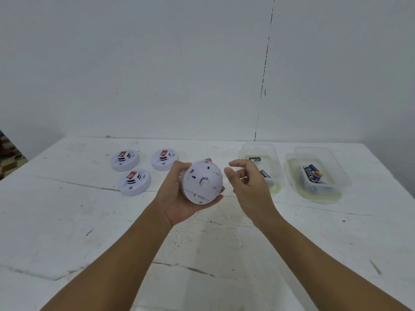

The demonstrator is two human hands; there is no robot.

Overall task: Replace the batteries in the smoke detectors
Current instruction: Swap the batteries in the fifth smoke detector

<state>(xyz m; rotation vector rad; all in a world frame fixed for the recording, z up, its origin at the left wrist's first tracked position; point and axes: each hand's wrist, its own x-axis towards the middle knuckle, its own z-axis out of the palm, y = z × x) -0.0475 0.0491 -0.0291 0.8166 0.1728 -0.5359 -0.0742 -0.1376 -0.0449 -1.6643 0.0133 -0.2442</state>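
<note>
While the left hand (179, 198) grips one white smoke detector (203, 182) above the tabletop (89, 221), the item's flat underside is turned toward the camera, with fingers curled round its far rim and the thumb along its left edge.

Held detector: round, white, tilted; a small recess shows near the middle of the underside, with small dark marks scattered around it. What the recess contains cannot be told.

Right hand (249, 182): just right of the held detector, apart from it, holding nothing; fingers loosely curled, thumb and forefinger spread a little toward the detector's rim.

Left of the left hand, and farther from the person, three more detectors lie face up on the tabletop: far-left detector (124, 160), far-middle detector (164, 159), near-left detector (134, 182). Each carries a red and white label on its raised centre. They sit near one another without touching.

Beyond the right hand: first clear tray (260, 151), partly hidden by the fingers, holding black batteries (254, 158).

Farther right of the right hand: second clear tray (323, 158), set just beside the first, holding a heap of mixed batteries (313, 175) in blue, black and yellow.

Tabletop: white, scuffed, with cracks and dark specks. White wall (157, 63) behind.
</note>
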